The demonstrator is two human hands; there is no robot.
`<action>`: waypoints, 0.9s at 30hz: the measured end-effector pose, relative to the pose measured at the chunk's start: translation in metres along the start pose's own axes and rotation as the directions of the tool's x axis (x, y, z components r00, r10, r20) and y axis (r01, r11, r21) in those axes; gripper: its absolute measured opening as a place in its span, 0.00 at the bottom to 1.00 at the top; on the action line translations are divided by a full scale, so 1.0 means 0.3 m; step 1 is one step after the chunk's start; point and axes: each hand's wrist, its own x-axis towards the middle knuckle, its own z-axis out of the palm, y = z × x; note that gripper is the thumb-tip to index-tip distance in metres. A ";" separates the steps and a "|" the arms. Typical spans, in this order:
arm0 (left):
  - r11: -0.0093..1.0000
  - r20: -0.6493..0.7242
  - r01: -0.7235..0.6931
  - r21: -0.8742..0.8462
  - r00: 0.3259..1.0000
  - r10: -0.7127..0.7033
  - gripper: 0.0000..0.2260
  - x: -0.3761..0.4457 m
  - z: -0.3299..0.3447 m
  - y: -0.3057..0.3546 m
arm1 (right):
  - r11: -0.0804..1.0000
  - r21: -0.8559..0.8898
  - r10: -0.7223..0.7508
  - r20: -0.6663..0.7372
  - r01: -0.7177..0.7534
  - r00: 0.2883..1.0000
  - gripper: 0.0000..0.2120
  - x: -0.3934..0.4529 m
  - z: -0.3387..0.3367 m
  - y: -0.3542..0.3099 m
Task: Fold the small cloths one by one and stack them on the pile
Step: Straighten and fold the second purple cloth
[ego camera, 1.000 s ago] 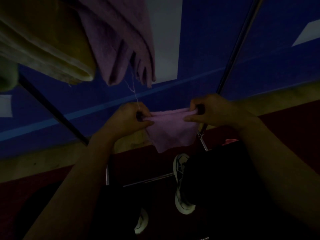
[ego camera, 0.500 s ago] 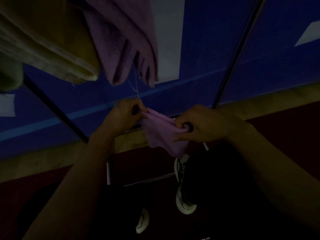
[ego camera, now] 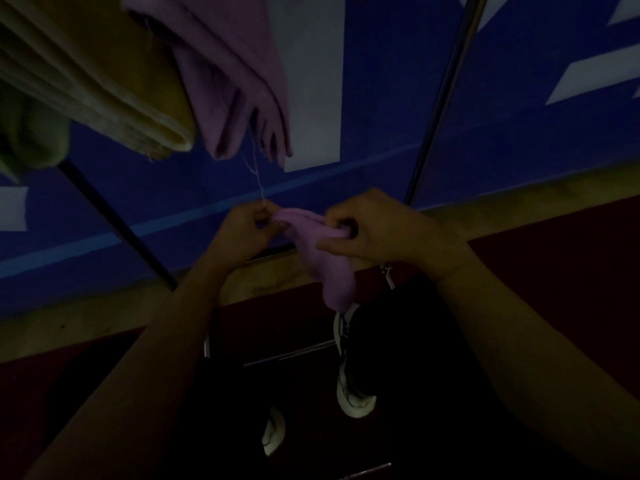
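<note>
We are holding one small pink cloth (ego camera: pixel 329 261) mid-frame, just below centre, in dim light. The left hand (ego camera: pixel 247 233) is pinching its upper left corner; the right hand (ego camera: pixel 377 233) is clenching the other top edge, fingers curled around a bunched fold. The hands are sitting near each other, so the cloth is sagging between them and tapering to a loose point below the right hand.

Judgement: the cloth is light, soft and limp; it is giving no resistance and will not hold a crease unaided. We should be gripping at the corners and keeping the top edge taut, since a mid-edge grip is letting it bunch.

A loose thread (ego camera: pixel 256 174) is running from the left-hand corner up to the folded pink cloths (ego camera: pixel 235 81) at upper centre; it may snag. Folded yellow cloths (ego camera: pixel 104 84) are lying at upper left.
</note>
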 end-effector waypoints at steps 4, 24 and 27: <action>0.986 0.017 0.090 -0.140 0.996 -0.089 0.09 -0.045 0.018 0.047 | 0.999 -0.025 0.046 -0.006 -0.046 0.999 0.15 -0.040 -0.055 -0.073; 0.322 0.039 0.130 -0.938 0.961 -0.276 0.04 0.044 0.146 0.621 | 0.917 -0.398 -0.108 -0.212 0.015 0.971 0.11 0.011 -0.673 -0.363; 0.107 0.035 0.061 -0.992 0.972 -0.232 0.08 0.088 0.127 0.683 | 0.885 -0.465 -0.159 -0.267 0.017 0.951 0.11 0.062 -0.738 -0.391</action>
